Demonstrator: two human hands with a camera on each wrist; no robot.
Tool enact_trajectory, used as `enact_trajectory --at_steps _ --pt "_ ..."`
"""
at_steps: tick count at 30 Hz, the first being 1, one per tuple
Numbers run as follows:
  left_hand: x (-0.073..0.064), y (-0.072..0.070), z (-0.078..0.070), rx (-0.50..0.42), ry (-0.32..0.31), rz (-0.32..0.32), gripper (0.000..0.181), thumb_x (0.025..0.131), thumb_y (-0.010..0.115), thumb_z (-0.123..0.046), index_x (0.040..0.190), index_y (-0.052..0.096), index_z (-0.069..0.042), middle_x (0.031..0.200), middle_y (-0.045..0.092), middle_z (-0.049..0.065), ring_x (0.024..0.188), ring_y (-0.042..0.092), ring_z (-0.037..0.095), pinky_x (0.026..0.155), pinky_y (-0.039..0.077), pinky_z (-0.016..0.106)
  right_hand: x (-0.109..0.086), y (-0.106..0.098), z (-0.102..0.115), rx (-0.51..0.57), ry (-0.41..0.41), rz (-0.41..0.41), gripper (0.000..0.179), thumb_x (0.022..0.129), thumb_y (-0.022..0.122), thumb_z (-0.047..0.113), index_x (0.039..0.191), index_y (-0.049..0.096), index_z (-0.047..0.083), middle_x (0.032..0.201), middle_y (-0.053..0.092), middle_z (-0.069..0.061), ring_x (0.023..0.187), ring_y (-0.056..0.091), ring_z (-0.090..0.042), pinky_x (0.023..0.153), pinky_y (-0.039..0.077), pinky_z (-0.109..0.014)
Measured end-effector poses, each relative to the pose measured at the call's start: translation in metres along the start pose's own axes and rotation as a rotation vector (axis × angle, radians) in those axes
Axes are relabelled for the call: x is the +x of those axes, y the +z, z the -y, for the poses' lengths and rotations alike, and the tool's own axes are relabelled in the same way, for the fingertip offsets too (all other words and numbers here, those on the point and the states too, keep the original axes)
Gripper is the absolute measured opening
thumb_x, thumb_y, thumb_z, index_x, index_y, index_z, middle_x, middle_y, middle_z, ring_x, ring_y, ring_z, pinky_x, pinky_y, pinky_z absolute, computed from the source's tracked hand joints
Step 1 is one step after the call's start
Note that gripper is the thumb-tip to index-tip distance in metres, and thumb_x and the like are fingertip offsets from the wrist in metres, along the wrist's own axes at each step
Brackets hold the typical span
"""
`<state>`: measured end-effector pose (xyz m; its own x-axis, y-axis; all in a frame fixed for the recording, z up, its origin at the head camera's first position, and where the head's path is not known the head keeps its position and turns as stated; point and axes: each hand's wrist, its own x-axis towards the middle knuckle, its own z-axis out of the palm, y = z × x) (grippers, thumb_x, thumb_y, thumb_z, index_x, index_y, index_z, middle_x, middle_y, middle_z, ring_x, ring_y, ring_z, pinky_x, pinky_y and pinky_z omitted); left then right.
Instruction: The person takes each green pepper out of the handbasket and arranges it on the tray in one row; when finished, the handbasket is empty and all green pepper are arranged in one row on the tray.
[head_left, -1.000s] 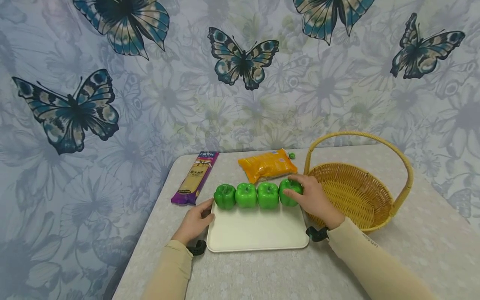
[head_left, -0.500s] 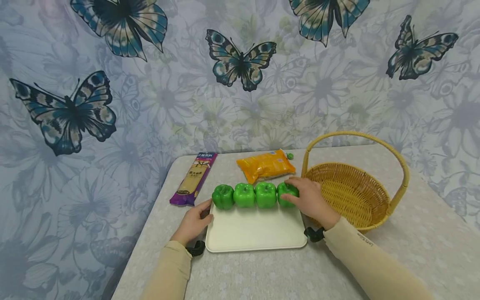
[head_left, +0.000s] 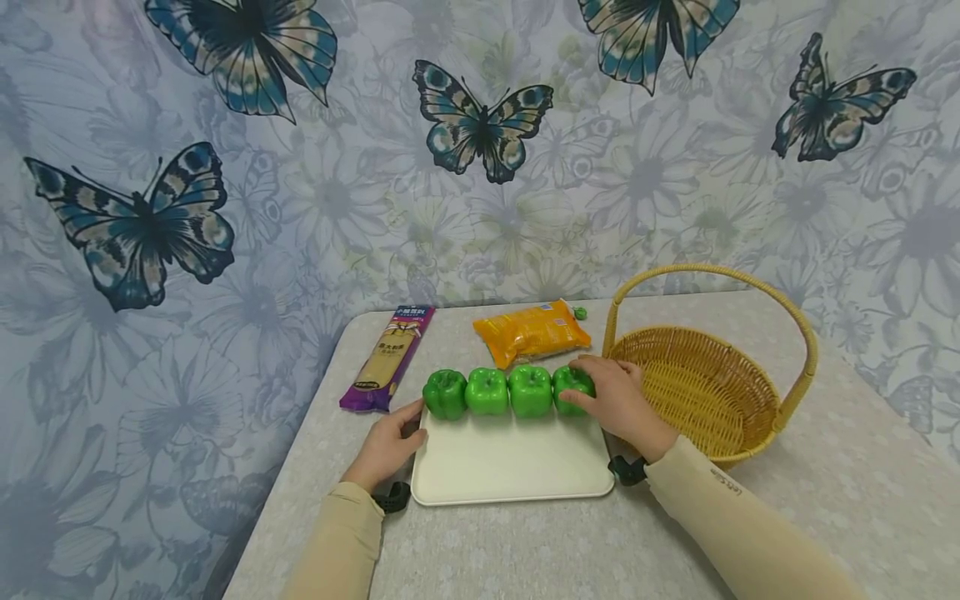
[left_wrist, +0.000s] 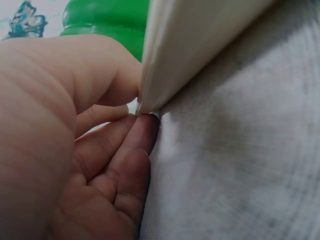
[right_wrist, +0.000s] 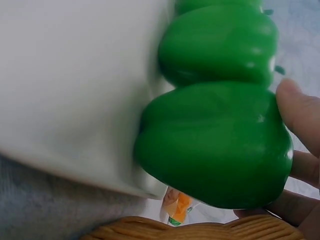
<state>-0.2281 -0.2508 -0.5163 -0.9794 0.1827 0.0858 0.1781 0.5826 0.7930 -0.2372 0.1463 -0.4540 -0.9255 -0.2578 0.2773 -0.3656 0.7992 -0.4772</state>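
Several green bell peppers stand side by side in a row along the far edge of a cream tray [head_left: 513, 467]. My right hand [head_left: 626, 404] holds the rightmost bell pepper [head_left: 572, 392] near its top, thumb on the near side and fingers behind. In the right wrist view this pepper [right_wrist: 215, 145] touches its neighbour [right_wrist: 220, 47]. The leftmost bell pepper [head_left: 446, 395] is darker green. My left hand [head_left: 386, 446] rests against the tray's left side; in the left wrist view, thumb and fingertips [left_wrist: 150, 125] touch the tray's outer edge [left_wrist: 175, 50] down by the table.
A wicker basket [head_left: 693, 333] with a tall handle stands right of the tray, close to my right hand. Behind the peppers lies an orange packet [head_left: 532, 331], with a small green item [head_left: 580, 313] beside it. A purple noodle packet [head_left: 388, 358] lies at the left.
Everything shifts slightly left in the head view as the camera turns a little. The hands keep their places on the tray and the rightmost pepper.
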Motion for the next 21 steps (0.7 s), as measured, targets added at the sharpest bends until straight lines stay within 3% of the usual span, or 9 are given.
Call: enact_trajectory --at_steps 8,12,16,21 --pt "-0.001 -0.001 -0.001 0.016 -0.024 0.001 0.061 0.097 0.066 -0.009 0.155 0.047 -0.007 0.141 0.063 0.016 0.128 0.063 0.031 0.108 0.052 0.048 -0.002 -0.001 0.001 0.034 0.002 -0.004 0.061 0.094 0.074 0.043 0.143 0.059 0.009 0.148 0.056 -0.018 0.135 0.052 -0.039 0.104 0.027 -0.06" --pt "-0.001 -0.001 -0.002 0.003 -0.022 -0.002 0.061 0.097 0.067 -0.01 0.155 0.048 -0.008 0.141 0.064 0.015 0.129 0.062 0.031 0.109 0.051 0.048 -0.003 -0.002 0.001 0.042 -0.033 -0.055 0.058 0.096 0.072 0.042 0.142 0.06 0.007 0.149 0.055 -0.02 0.136 0.051 -0.04 0.104 0.026 -0.061" --pt "-0.002 0.0 -0.002 -0.007 -0.001 -0.005 0.06 0.096 0.066 -0.008 0.154 0.049 -0.007 0.14 0.065 0.015 0.128 0.062 0.031 0.108 0.052 0.049 -0.007 -0.004 0.001 0.024 -0.115 -0.184 0.049 0.097 0.071 0.037 0.135 0.065 0.006 0.142 0.061 -0.02 0.131 0.055 -0.039 0.102 0.03 -0.061" --pt "-0.003 0.0 -0.001 -0.006 0.006 -0.019 0.06 0.095 0.061 -0.005 0.153 0.049 -0.007 0.139 0.065 0.015 0.123 0.066 0.03 0.106 0.053 0.047 -0.015 -0.007 0.004 0.079 -0.254 -0.47 0.026 0.095 0.072 0.019 0.114 0.075 0.002 0.122 0.072 -0.017 0.114 0.064 -0.037 0.093 0.037 -0.058"
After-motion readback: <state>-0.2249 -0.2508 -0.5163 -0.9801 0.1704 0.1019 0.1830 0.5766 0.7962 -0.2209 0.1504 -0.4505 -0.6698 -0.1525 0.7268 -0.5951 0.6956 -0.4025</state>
